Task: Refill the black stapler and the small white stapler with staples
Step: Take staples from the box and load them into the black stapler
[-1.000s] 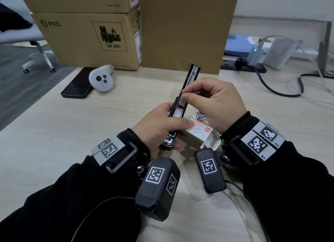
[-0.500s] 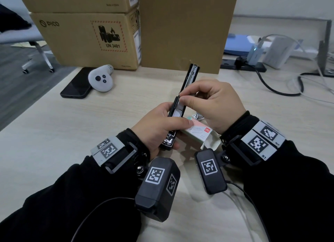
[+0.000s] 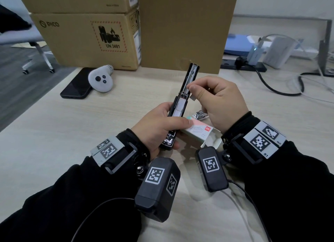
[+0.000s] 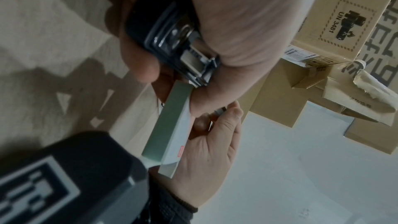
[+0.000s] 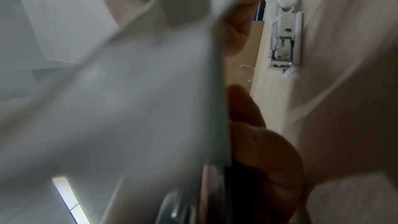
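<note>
While left hand (image 3: 159,131) grips black stapler (image 3: 178,109) | right hand (image 3: 218,102) pinches staples (image 3: 193,97)

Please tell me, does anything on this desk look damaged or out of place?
Only a little: the staple box lies with its end flap open beside the left hand, and torn tape hangs from a cardboard box. Nothing looks spilled.
</note>
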The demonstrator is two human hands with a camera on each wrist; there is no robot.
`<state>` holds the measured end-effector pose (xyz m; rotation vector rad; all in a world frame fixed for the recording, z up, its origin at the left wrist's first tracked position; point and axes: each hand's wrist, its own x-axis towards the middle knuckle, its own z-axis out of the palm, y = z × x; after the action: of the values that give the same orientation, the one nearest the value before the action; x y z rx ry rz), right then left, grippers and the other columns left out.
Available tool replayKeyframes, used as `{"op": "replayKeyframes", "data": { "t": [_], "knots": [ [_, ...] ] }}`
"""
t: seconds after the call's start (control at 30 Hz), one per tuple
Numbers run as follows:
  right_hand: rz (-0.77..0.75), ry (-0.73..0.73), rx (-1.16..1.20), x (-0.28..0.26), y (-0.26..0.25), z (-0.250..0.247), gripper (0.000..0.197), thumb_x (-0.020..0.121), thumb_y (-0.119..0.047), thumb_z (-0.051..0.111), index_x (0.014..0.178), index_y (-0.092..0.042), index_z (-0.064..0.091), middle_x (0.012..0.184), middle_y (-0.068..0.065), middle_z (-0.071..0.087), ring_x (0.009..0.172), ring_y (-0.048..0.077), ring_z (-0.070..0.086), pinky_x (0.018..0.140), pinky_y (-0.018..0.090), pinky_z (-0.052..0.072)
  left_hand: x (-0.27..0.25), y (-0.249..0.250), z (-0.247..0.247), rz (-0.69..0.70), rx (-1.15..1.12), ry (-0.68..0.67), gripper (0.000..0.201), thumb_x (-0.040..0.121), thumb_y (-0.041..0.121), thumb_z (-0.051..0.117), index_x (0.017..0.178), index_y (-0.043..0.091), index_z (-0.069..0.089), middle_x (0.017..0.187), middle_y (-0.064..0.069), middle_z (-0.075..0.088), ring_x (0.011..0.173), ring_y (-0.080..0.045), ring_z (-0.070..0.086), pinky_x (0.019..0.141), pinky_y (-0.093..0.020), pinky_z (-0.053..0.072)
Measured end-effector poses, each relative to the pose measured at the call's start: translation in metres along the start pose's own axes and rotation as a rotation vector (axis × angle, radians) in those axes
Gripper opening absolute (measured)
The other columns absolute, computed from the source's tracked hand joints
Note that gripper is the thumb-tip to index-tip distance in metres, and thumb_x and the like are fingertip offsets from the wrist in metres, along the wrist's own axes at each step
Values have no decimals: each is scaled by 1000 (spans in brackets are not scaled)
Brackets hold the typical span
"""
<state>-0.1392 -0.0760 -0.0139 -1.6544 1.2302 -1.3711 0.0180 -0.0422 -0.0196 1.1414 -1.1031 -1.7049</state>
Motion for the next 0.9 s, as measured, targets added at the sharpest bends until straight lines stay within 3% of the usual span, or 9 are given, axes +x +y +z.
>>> {"op": "replayKeyframes", "data": {
  "t": [0.23, 0.33, 0.37, 0.5, 0.57, 0.7, 0.83, 0.9],
  "knots": [
    [-42, 32, -38, -3, -5, -3, 17, 94, -10, 62, 93, -21, 74, 70, -4, 64, 54, 0, 52, 54, 13, 41, 0, 0, -1, 1, -12, -10, 27, 89, -2, 64, 109, 11, 52, 84, -19, 65, 31, -11, 56, 28, -15, 36],
    [-25, -36, -68, -4, -3, -1, 26, 90, -5, 59, 90, -23, 76, 69, 16, 60, 61, 18, 50, 56, 27, 43, 3, -3, -2, 30, -19, 6, 43, 77, 3, 73, 115, 8, 53, 88, -19, 65, 37, -12, 58, 30, -18, 40],
    [-18, -69, -87, -4, -3, -1, 28, 88, -3, 57, 88, -23, 77, 70, 19, 63, 61, 19, 49, 56, 28, 42, 4, -4, -3, 31, -16, 13, 48, 75, 5, 74, 119, 7, 53, 87, -18, 66, 39, -13, 59, 31, -19, 41],
    [33, -217, -117, -7, -8, -1, 33, 83, 5, 52, 82, -15, 78, 61, -14, 67, 48, 1, 47, 49, 13, 36, 5, -5, -4, 36, -14, 4, 51, 75, 5, 74, 122, 5, 52, 79, -13, 67, 38, -13, 58, 31, -19, 41],
    [31, -232, -109, -9, -9, -1, 34, 82, 7, 52, 80, -14, 78, 65, -12, 70, 48, 0, 47, 48, 13, 36, 6, -5, -4, 41, -16, -7, 53, 71, 8, 73, 121, 7, 53, 73, -9, 70, 40, -15, 59, 32, -20, 42],
    [20, -213, -93, -9, -9, -2, 34, 81, 5, 52, 79, -17, 78, 76, 12, 74, 54, 13, 47, 49, 25, 37, 7, -6, -5, 33, -11, -7, 51, 73, 7, 73, 119, 8, 53, 73, -8, 71, 43, -15, 60, 32, -20, 44],
    [114, -68, 92, -3, -1, -5, 30, 89, 3, 53, 85, -17, 75, 51, -9, 57, 42, 9, 43, 43, 22, 35, 6, -6, -7, 16, -6, 12, 40, 80, 5, 73, 114, 11, 54, 77, -11, 70, 44, -19, 57, 35, -21, 41],
    [227, 23, 275, 2, 5, -8, 23, 91, 0, 55, 89, -14, 73, 52, -6, 55, 44, 12, 46, 42, 23, 35, 7, -6, -8, 0, 10, 14, 42, 73, 14, 75, 109, 14, 54, 74, -11, 71, 43, -22, 52, 40, -21, 36]
  ]
}}
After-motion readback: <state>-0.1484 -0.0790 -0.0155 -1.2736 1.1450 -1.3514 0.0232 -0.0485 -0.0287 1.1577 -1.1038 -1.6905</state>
